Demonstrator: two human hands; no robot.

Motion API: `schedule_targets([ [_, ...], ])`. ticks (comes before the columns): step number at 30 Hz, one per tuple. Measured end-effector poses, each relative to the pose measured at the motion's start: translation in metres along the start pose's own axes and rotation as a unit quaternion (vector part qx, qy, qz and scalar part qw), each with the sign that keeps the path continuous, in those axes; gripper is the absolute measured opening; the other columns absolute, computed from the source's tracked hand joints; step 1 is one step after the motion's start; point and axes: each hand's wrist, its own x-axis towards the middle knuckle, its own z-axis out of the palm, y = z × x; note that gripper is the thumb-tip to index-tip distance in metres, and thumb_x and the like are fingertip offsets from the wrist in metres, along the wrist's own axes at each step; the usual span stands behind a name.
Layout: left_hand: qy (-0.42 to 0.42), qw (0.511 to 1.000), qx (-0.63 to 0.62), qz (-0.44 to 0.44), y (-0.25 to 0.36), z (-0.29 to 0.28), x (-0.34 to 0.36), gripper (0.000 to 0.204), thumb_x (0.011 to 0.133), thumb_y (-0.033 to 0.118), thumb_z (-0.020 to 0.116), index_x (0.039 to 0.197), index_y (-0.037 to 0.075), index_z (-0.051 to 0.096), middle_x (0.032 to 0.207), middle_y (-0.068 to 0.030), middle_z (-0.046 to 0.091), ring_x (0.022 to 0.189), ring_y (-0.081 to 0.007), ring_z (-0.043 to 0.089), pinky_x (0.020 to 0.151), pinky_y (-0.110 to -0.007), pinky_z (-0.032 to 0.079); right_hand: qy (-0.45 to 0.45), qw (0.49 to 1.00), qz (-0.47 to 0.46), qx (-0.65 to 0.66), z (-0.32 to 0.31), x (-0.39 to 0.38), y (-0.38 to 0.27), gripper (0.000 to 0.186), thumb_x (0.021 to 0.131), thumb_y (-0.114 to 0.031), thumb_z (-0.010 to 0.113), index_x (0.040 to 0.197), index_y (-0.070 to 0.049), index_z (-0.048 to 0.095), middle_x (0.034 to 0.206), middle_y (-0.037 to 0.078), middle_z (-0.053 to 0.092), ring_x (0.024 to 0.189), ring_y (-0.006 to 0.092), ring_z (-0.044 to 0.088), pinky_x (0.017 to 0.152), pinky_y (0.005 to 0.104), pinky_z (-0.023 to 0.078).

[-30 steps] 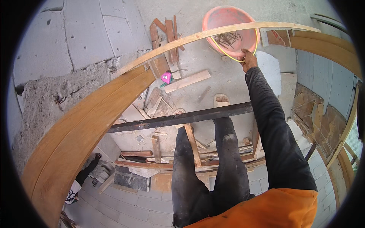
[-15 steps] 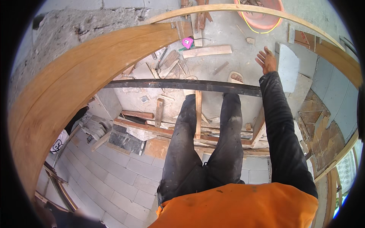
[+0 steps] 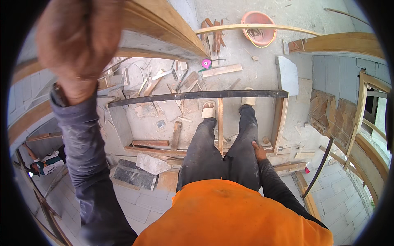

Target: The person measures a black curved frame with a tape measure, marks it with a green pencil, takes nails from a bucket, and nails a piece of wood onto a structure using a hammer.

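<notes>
A broad, brown, curved wooden beam point(image 3: 164, 24) slants through the upper left of the frame, down toward the upper middle. In front of its left part looms the left hand point(image 3: 80, 45), large and blurred close to the camera; whether it touches the beam, or is clenched or grasping anything, I cannot tell. The right hand point(image 3: 259, 151), right of the frame's middle, lies against the leg of the dark grey, dust-marked trousers point(image 3: 199, 143); whether it grips the cloth I cannot tell.

Above the knees, a long black bar point(image 3: 197, 96) crosses the middle of the frame, with a narrow upright wooden stick point(image 3: 220, 123) below it, between the legs. A thin, pale wooden strip point(image 3: 230, 27) runs from beside the beam to the upper right, passing in front of a round pink plastic basin point(image 3: 256, 18) with thin brown pieces inside. Left of the basin lie reddish-brown wood offcuts point(image 3: 217, 39); below them sit a magenta tape measure point(image 3: 206, 63) and a flat, pale wooden board point(image 3: 222, 70). A white slab point(image 3: 288, 76) stands out at upper right. Another person point(image 3: 49, 164) appears at the left edge.
</notes>
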Motion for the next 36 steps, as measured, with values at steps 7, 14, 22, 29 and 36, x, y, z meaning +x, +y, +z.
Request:
schedule_targets([
  [7,-0.149,0.861,-0.166,-0.458,0.185,0.002,-0.208,0.014,0.1,0.018,0.059,0.104,0.005,0.064,0.09,-0.0198,0.068,0.08,-0.0432,0.065,0.069,-0.048,0.051,0.188,0.954,-0.107,-0.207,0.017,-0.039,-0.03,0.066,0.096,-0.055,0.056,0.117,0.007,0.061,0.117,0.036,0.064,0.114,0.0509,0.06,0.1,0.0516,0.046],
  [14,-0.232,0.349,-0.009,-0.908,0.358,-0.119,-0.523,0.056,0.096,0.037,0.043,0.122,-0.007,0.066,0.127,-0.0353,0.061,0.126,-0.0471,0.056,0.108,-0.048,0.043,0.027,0.948,-0.147,-0.282,-0.016,-0.061,-0.104,0.078,0.084,-0.047,0.073,0.134,0.009,0.056,0.13,0.034,0.062,0.123,0.043,0.061,0.107,0.0431,0.046],
  [22,-0.016,0.376,-0.034,-0.926,0.37,-0.134,-0.616,0.045,0.089,0.042,0.055,0.091,0.0,0.07,0.089,-0.0176,0.071,0.068,-0.0299,0.069,0.069,-0.044,0.054,0.088,0.778,-0.577,-0.231,0.031,-0.177,-0.349,0.075,0.075,-0.045,0.084,0.13,-0.001,0.056,0.13,0.022,0.058,0.127,0.0391,0.052,0.108,0.0458,0.042],
  [29,0.104,0.398,-0.076,-0.908,0.332,-0.003,-0.529,0.048,0.086,0.04,0.054,0.087,-0.004,0.073,0.093,-0.0313,0.071,0.089,-0.0421,0.07,0.083,-0.048,0.05,0.04,0.621,-0.77,-0.14,0.096,-0.335,-0.473,0.077,0.074,-0.043,0.085,0.132,-0.006,0.052,0.143,0.018,0.051,0.136,0.0373,0.046,0.114,0.0484,0.038],
  [36,0.111,0.389,-0.004,-0.915,0.313,-0.066,-0.527,0.053,0.09,0.044,0.049,0.104,-0.003,0.071,0.112,-0.0309,0.068,0.111,-0.0459,0.064,0.098,-0.048,0.048,-0.046,0.61,-0.769,-0.184,0.156,-0.391,-0.474,0.062,0.067,-0.028,0.089,0.114,-0.006,0.054,0.141,0.019,0.051,0.128,0.0373,0.049,0.106,0.0479,0.042],
])
